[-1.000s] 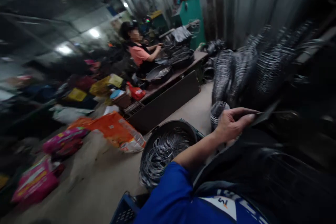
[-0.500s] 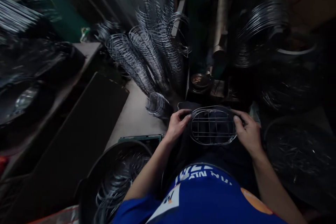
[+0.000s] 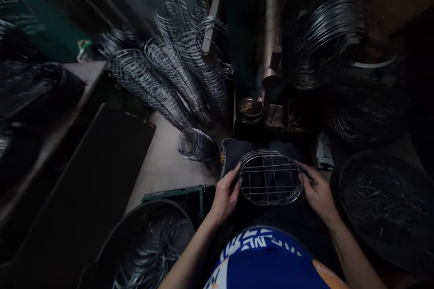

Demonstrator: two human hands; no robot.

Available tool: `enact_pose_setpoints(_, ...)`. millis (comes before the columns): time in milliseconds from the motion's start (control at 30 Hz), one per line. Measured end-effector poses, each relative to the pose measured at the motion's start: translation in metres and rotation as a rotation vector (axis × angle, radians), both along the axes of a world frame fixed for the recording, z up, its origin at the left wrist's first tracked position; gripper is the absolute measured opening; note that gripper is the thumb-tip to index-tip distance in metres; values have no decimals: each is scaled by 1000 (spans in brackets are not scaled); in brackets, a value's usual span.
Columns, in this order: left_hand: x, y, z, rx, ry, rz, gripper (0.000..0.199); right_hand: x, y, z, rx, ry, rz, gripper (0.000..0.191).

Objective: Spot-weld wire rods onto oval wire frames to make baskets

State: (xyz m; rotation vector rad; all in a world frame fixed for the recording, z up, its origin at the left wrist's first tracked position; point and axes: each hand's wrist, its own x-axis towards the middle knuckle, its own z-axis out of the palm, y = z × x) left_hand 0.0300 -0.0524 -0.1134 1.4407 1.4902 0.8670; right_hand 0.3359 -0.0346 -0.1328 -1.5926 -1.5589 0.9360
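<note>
An oval wire rack (image 3: 269,187) with crossed bars is held over my lap, its outline showing several close wire loops. My left hand (image 3: 226,193) grips its left end, thumb and fingers closed on the rim. At the opposite end my right hand (image 3: 316,192) pinches the rim in the same way. Beyond the rack stands a machine with a metal cylinder (image 3: 272,36), and below that a small round dish (image 3: 250,107) holds small copper-coloured bits.
Long stacks of wire racks (image 3: 176,76) lean at the back left, with a short stack (image 3: 194,144) nearer. A tub (image 3: 111,235) of bent wires sits front left, another tub (image 3: 349,167) of wire pieces at right. A dark board (image 3: 84,180) slants at left.
The rack and both hands sit lower in the view, nearer my body. My left hand has shifted from the rack's upper left to its left side. The whole view has turned slightly right.
</note>
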Motion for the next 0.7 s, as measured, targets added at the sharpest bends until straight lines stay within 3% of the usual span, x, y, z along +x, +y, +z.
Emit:
enact_pose_setpoints(267, -6, 0, -5, 13, 50, -55, 50, -5, -17, -7, -73, 42, -68, 45)
enact_pose_setpoints(500, -5, 4, -15, -16, 100, -76, 53, -8, -22, -30, -63, 99, -78, 53)
enact_pose_setpoints(600, -15, 7, -9, -35, 94, -121, 55, -13, -19, -30, -48, 123, -109, 54)
enact_pose_setpoints(700, -40, 12, 4, -96, 176, -213, 59, -23, -21, -18, -23, 172, -104, 49)
